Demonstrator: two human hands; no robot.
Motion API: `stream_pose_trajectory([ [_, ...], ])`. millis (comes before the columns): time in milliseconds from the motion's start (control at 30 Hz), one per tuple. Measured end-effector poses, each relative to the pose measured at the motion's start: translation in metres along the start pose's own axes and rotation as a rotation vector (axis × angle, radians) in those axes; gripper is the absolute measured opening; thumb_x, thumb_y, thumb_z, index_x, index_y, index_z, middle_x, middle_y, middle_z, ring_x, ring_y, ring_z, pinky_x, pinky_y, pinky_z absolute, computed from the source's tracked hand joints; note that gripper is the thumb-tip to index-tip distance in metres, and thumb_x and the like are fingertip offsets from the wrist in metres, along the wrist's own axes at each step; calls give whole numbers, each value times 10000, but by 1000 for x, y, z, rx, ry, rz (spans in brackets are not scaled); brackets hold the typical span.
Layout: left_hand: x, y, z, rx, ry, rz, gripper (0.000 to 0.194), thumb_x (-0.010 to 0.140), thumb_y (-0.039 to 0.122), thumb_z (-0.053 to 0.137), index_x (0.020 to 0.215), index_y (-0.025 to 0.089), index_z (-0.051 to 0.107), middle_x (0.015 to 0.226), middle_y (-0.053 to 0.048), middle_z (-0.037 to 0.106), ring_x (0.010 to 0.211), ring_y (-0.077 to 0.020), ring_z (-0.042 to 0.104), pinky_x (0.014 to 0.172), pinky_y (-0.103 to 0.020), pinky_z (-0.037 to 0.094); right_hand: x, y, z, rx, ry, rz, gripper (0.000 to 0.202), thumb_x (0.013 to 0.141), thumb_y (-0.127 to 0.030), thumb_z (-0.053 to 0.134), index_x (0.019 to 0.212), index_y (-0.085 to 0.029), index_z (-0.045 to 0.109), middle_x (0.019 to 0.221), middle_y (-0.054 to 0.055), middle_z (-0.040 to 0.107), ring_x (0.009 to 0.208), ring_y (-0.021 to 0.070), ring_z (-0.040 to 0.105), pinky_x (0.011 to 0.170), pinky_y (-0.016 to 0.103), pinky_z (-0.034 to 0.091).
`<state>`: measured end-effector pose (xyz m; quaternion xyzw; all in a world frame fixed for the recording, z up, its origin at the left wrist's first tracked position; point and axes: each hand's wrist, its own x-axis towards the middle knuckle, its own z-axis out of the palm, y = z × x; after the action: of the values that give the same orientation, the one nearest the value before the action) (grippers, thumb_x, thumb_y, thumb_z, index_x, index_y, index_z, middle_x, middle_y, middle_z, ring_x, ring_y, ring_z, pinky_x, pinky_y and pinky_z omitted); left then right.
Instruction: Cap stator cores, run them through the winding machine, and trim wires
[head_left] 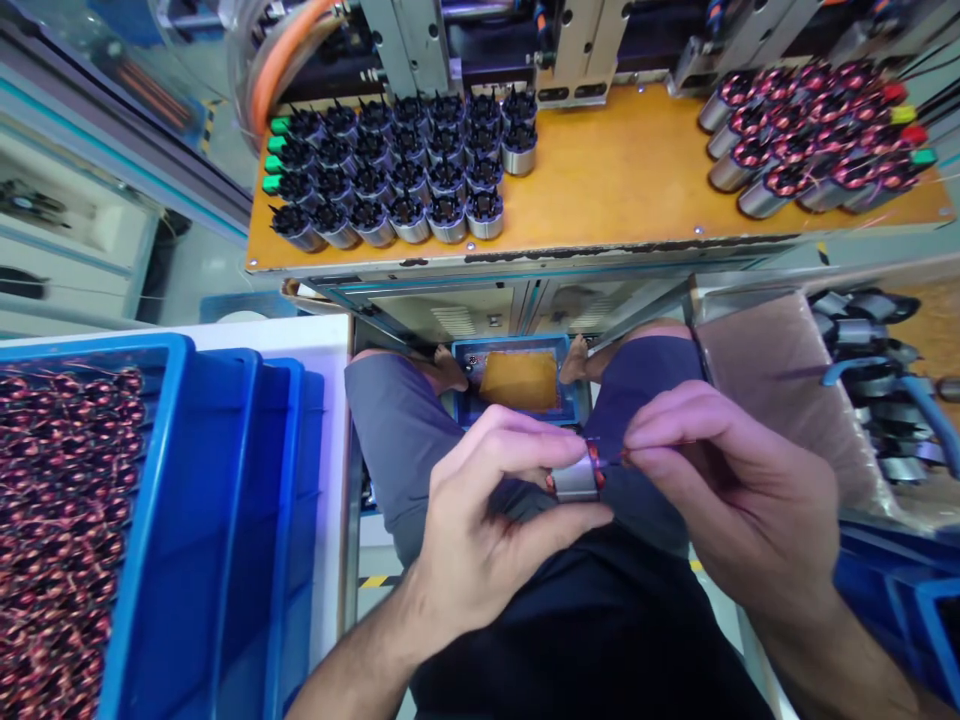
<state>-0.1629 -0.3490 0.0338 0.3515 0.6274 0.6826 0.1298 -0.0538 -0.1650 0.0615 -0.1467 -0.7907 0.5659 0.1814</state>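
Above my lap, my left hand (502,510) grips a small motor stator (576,480) between thumb and fingers. Its outside is a silvery metal cylinder, and copper-coloured windings show at both ends. Just to the right of it, my right hand (727,480) is closed in a pinch, thumb against forefinger, close to the stator's wound end. Something thin and reddish shows at those fingertips, perhaps a wire end from the windings; it is too small to be sure. The right hand's other fingers are curled and partly hidden.
Rows of unwound stators (409,185) stand on the orange bench (615,200) ahead, with copper-wound stators (817,140) at its right. Machine brackets (577,45) rise behind. Nested blue bins (202,520) stand left, full of wound parts. Metal parts (874,350) lie right; a blue tray (517,378) is between my feet.
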Motion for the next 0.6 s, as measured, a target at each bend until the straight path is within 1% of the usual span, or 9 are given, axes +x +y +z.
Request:
stream_pose_trajectory([
  [100, 5, 3, 7, -3, 108, -31, 492, 795, 232, 1081, 1226, 254, 845, 1215, -87, 871, 1096, -246, 863, 802, -290, 751, -6, 3, 12, 302, 18, 182, 97, 1104, -316, 805, 1014, -296, 835, 955, 14, 741, 837, 166, 718, 729, 252, 628],
  [133, 6, 5, 9, -7, 110, -41, 512, 773, 265, 1096, 1228, 262, 863, 1238, -91, 879, 1095, -260, 875, 793, -297, 760, -6, 4, 16, 412, 9, 255, 128, 1097, -365, 820, 992, -294, 837, 943, 11, 739, 814, 160, 716, 712, 244, 634],
  [200, 8, 8, 8, -60, 45, -98, 616, 765, 310, 1099, 1335, 294, 867, 1329, -100, 873, 1066, -267, 893, 769, -298, 772, -4, 5, 19, 594, -18, 395, 194, 1048, -451, 878, 951, -288, 841, 906, 3, 746, 766, 152, 714, 695, 237, 651],
  [267, 8, 12, 6, -137, -45, -188, 693, 841, 305, 1053, 1491, 332, 812, 1430, -105, 843, 1004, -243, 900, 733, -279, 770, -2, 6, 18, 687, -36, 503, 242, 993, -504, 928, 931, -284, 846, 864, 3, 766, 700, 148, 703, 659, 236, 659],
  [300, 8, 13, 4, -159, -75, -233, 678, 903, 290, 1008, 1540, 344, 783, 1460, -104, 831, 975, -228, 900, 723, -271, 768, 0, 6, 16, 705, -37, 537, 256, 976, -518, 940, 931, -284, 849, 849, 5, 777, 668, 147, 693, 639, 239, 659],
  [367, 6, 15, 1, -157, -103, -293, 560, 1033, 255, 878, 1573, 346, 762, 1473, -103, 824, 943, -207, 894, 722, -267, 765, 1, 8, 13, 710, -35, 575, 273, 958, -533, 951, 933, -280, 854, 840, 12, 792, 630, 146, 680, 619, 244, 657],
  [467, 5, 15, -1, -122, -107, -292, 461, 1116, 221, 749, 1561, 341, 769, 1454, -99, 829, 920, -181, 877, 745, -263, 755, 0, 10, 11, 658, -21, 529, 255, 963, -498, 952, 902, -274, 849, 838, 7, 775, 635, 136, 675, 605, 226, 632],
  [533, 6, 14, -2, -103, -125, -260, 507, 1068, 226, 820, 1561, 334, 761, 1440, -101, 827, 997, -202, 875, 808, -281, 755, -2, 9, 8, 497, -18, 406, 190, 1009, -426, 917, 904, -282, 852, 858, 3, 756, 693, 134, 689, 631, 209, 619],
  [600, 7, 13, -1, -69, -159, -246, 536, 997, 226, 909, 1509, 312, 773, 1386, -101, 832, 1130, -242, 861, 885, -304, 752, -1, 6, 2, 248, -32, 228, 101, 1031, -331, 893, 939, -298, 869, 947, 20, 768, 822, 152, 731, 734, 223, 641],
])
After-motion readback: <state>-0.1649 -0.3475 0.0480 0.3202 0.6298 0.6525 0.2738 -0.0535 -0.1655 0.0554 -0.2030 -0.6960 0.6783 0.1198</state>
